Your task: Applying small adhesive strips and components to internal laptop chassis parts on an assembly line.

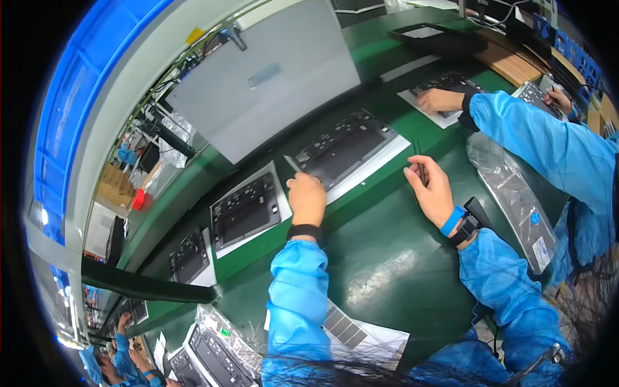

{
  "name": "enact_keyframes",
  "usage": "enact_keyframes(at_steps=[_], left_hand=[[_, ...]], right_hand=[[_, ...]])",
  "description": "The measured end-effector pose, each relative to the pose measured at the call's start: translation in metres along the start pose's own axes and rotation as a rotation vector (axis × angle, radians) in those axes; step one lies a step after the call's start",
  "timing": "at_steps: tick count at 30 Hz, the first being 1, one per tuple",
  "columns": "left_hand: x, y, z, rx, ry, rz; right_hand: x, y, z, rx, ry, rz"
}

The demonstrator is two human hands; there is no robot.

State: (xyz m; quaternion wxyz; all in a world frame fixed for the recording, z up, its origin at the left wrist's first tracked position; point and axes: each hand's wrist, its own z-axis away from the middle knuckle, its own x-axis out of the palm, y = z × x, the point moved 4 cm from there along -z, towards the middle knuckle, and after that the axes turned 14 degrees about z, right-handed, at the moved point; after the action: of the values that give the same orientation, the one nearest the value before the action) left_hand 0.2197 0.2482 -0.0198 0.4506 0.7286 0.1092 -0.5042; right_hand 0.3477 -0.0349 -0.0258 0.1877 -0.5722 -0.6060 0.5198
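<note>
In front of me lies a black laptop casing [345,153] on a white sheet, with small parts along its far edge. At its near left corner, my left hand [307,201] is closed, and a slim, pale strip [292,164] points out past the fingers. Dark tweezers [422,173] are pinched in my right hand [433,188], held right of the casing with their thin tips pointing away from me. A black watch and a blue band circle my right wrist.
More casings [245,209] on white sheets line the green bench to the left. At right, a co-worker's hand [440,101] rests over another casing. A plastic-wrapped panel [512,197] lies right of my hand. Papers [371,335] lie near my left forearm. A large grey panel [267,71] stands behind.
</note>
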Motion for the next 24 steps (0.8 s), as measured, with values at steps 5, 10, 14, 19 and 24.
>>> enact_keyframes(at_steps=[5, 10, 14, 19, 24], left_hand=[[-0.023, -0.019, 0.000, 0.007, 0.134, 0.375], [-0.037, -0.009, 0.026, -0.236, -0.111, 1.141], [-0.079, 0.010, 0.082, -0.206, -0.151, 1.175], [-0.086, -0.011, 0.173, -0.234, -0.199, 1.387], [-0.080, -0.023, 0.246, -0.326, -0.269, 1.252]], right_hand=[[-0.012, -0.015, 0.000, -0.050, 0.070, 0.053], [-0.015, -0.008, 0.002, -0.049, 0.113, -0.177], [-0.037, -0.020, 0.003, -0.053, 0.208, -0.298], [-0.052, -0.054, 0.004, -0.089, 0.264, -0.345], [-0.039, -0.106, 0.032, -0.133, 0.081, -0.333]])
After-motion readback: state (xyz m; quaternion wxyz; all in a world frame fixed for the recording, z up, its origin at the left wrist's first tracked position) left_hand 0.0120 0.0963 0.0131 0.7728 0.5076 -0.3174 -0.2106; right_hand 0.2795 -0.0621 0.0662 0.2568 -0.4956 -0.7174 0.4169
